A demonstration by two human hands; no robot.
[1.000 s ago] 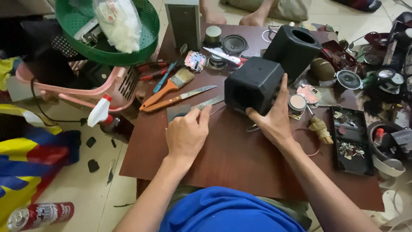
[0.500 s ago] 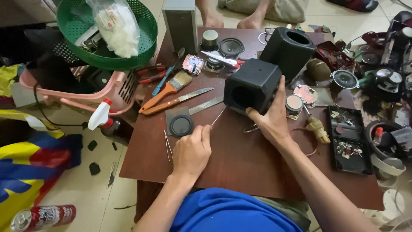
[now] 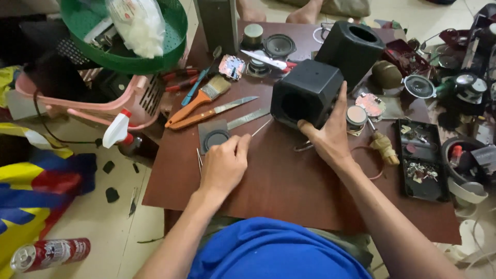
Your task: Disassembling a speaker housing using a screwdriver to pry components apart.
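A black cube-shaped speaker box (image 3: pixel 305 93) lies on its side on the brown table (image 3: pixel 289 186), its round opening facing me. My right hand (image 3: pixel 330 134) grips its right side and lower edge. My left hand (image 3: pixel 225 163) rests on the table in front of the box, its fingers pinched on a thin pale wire (image 3: pixel 261 127) that runs up toward the opening. Just beyond the left hand lies a grey square panel with a black ring (image 3: pixel 214 138).
A second black box (image 3: pixel 351 44) stands behind. Knives (image 3: pixel 219 110), an orange-handled brush (image 3: pixel 199 98), speaker drivers (image 3: pixel 279 45), a black parts tray (image 3: pixel 421 155). Left: green basket (image 3: pixel 124 57), pink basket (image 3: pixel 77 106), spray bottle (image 3: pixel 116 129), can on the floor (image 3: pixel 49 254). Another person's foot (image 3: pixel 305 11) at the far edge.
My left hand has drawn back from the box toward me, pulling the thin wire out and uncovering the grey panel with the ring. My right hand keeps its hold on the box.
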